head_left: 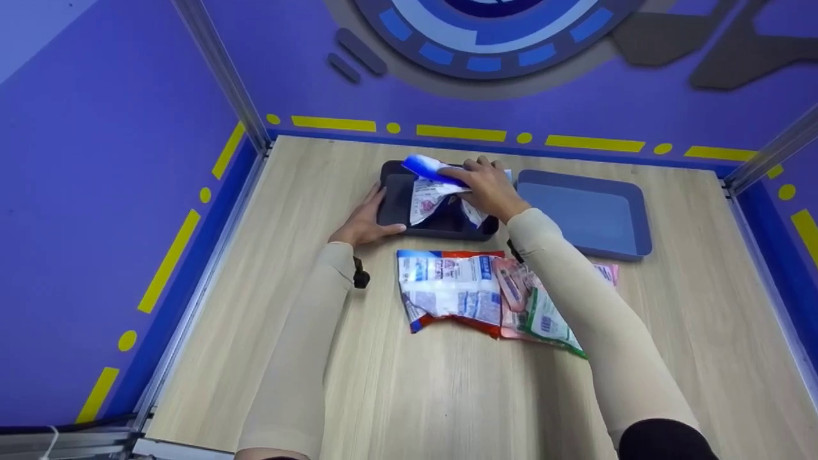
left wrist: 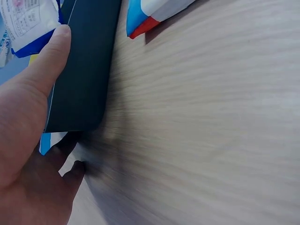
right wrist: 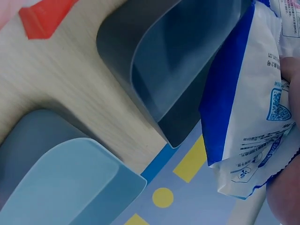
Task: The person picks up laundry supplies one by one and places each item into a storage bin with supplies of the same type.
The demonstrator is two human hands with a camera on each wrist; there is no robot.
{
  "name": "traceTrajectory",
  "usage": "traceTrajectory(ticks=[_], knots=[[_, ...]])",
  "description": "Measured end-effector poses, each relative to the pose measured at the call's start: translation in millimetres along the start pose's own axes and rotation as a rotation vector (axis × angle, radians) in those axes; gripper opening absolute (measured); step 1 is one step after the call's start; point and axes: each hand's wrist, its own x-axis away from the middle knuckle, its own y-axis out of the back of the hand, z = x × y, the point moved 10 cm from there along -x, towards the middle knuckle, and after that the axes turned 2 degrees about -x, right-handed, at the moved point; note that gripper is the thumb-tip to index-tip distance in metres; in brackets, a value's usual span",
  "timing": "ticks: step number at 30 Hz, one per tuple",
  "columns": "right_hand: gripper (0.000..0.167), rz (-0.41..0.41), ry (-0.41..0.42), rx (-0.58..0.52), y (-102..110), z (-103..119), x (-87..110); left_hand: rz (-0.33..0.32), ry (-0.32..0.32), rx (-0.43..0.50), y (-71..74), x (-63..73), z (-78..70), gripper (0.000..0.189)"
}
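My right hand (head_left: 491,188) grips a white and blue printed plastic packet (head_left: 427,201) from above, over the dark rectangular tray (head_left: 397,201). In the right wrist view the crinkled packet (right wrist: 255,112) hangs beside the hand, overlapping the tray's wall (right wrist: 119,44). At the tray's left end, my left hand (head_left: 365,220) rests with its thumb along the front side and its fingers along the left side. The left wrist view has the thumb (left wrist: 49,61) at the rim, close to a packet's blue edge (left wrist: 35,44).
A second, grey-blue tray (head_left: 644,227) stands to the right. Nearer me lie a white, blue and red packet (head_left: 450,287), a pink packet (head_left: 511,287) and a green-edged packet (head_left: 551,322), partly under my right forearm. Purple walls enclose the wooden table (head_left: 422,396).
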Motion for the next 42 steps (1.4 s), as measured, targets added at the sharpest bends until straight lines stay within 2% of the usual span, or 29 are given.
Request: traceTrajectory(ticks=[4, 17, 30, 42], knots=[[0.058, 0.015, 0.018, 0.017, -5.9, 0.3, -1.7, -0.003, 0.0, -0.002, -0.8, -0.4, 0.3, 0.11], [0.059, 0.044, 0.002, 0.05, -19.9, -4.2, -6.3, 0.01, 0.005, -0.011, -0.5, -2.5, 1.8, 0.109], [0.058, 0.118, -0.056, 0.056, -35.7, -5.5, -11.6, -0.005, 0.007, -0.016, -0.7, -2.7, 0.0, 0.109], [0.059, 0.103, -0.056, 0.116, -40.9, -2.5, -18.0, -0.005, 0.019, -0.008, -0.2, -2.6, -0.8, 0.106]])
